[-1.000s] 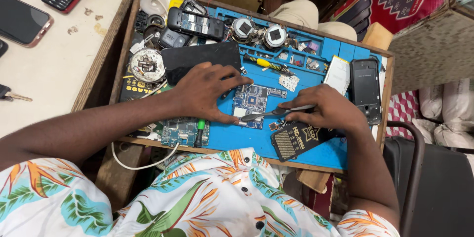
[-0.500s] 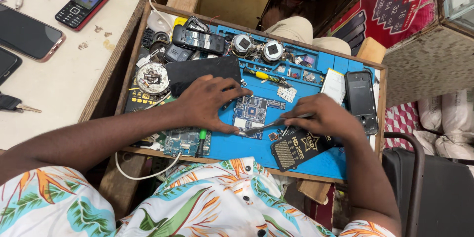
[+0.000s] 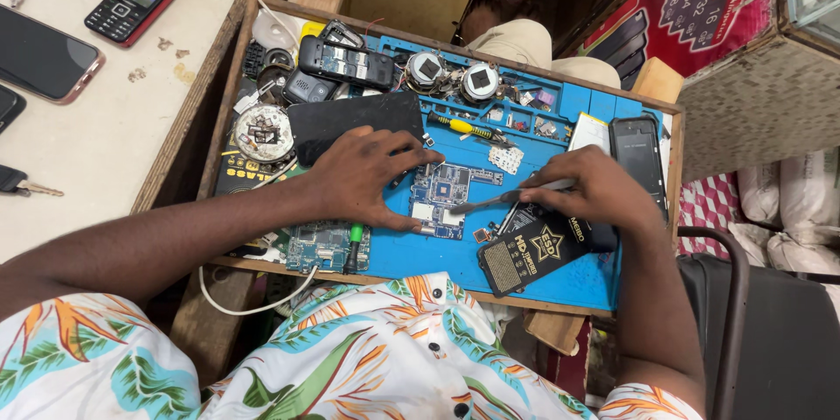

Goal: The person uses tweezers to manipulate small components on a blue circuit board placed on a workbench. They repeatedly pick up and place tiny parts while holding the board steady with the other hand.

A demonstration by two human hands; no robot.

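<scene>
Fingers of the left hand (image 3: 363, 179) lie spread and flat on the blue silicone repair mat (image 3: 437, 254), thumb and forefinger bracketing the left edge of a small blue circuit board (image 3: 446, 197) near the mat's middle. The right hand (image 3: 595, 192) pinches a thin metal prying tool (image 3: 507, 199), whose tip touches the board's right edge.

Just beside that hand, toward the mat's near edge, lies a flat black phone battery (image 3: 534, 249) with a star mark. A second, greenish circuit board (image 3: 319, 245) sits at the near left corner beside a green-handled tool (image 3: 354, 241). A yellow-handled screwdriver (image 3: 464, 128) rests in the mat's far slots, behind two round silver camera-like modules (image 3: 453, 77). One dark phone (image 3: 639, 153) lies at the right edge, a black rectangular panel (image 3: 354, 122) to the left.

The mat fills a shallow wooden tray (image 3: 236, 61); bare mat shows only along the near edge. Three handsets lie on the pale table (image 3: 105, 140) beyond the tray's left edge.
</scene>
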